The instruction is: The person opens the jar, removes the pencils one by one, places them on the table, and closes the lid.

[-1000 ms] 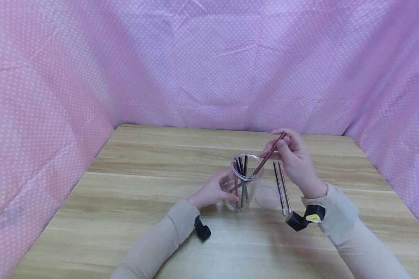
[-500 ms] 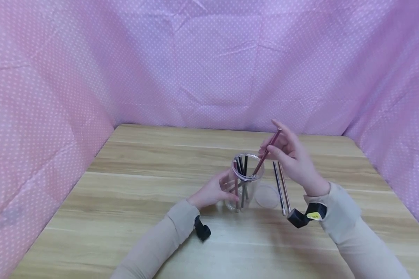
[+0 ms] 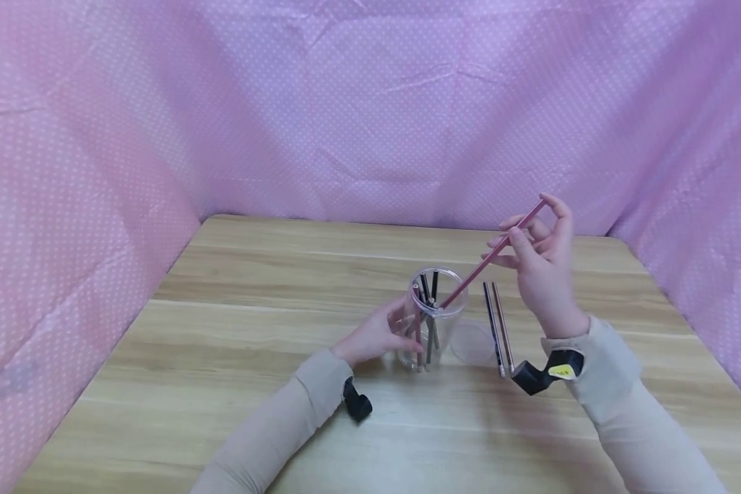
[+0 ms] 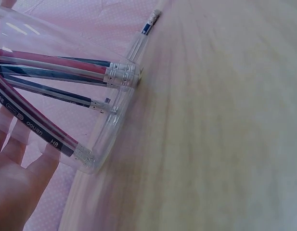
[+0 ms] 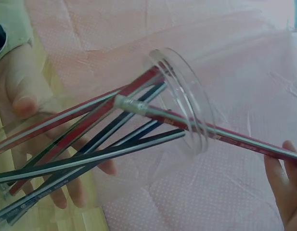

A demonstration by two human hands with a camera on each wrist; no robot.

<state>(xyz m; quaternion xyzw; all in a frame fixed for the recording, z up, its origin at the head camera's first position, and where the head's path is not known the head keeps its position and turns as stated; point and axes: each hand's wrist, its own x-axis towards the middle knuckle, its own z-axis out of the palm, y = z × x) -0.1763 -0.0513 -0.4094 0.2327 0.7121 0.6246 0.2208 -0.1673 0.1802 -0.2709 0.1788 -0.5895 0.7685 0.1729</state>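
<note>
My left hand (image 3: 373,341) grips a clear plastic jar (image 3: 447,333) standing on the table, thumb in front and fingers behind. Several red and dark striped pencils lean inside it, eraser ends down; in the left wrist view one dark pencil (image 4: 35,122) reads HB. Thumb and fingers of my right hand (image 3: 546,278) pinch a red pencil (image 3: 490,259), which slants up and right out of the jar's mouth. In the right wrist view the held pencil's eraser end (image 5: 131,104) is still within the jar, just inside the rim (image 5: 203,113), crossing other pencils.
To the right of the jar a clear round lid (image 3: 473,343) lies flat. Beside it lie a dark pencil (image 3: 492,329) and a red pencil (image 3: 503,329), side by side. Pink dotted cloth (image 3: 370,123) hangs around the wooden table (image 3: 191,329).
My right hand first shifts slightly left with the pencil lower in the jar, then moves up and right, drawing more of the red pencil out. The left hand stays on the jar.
</note>
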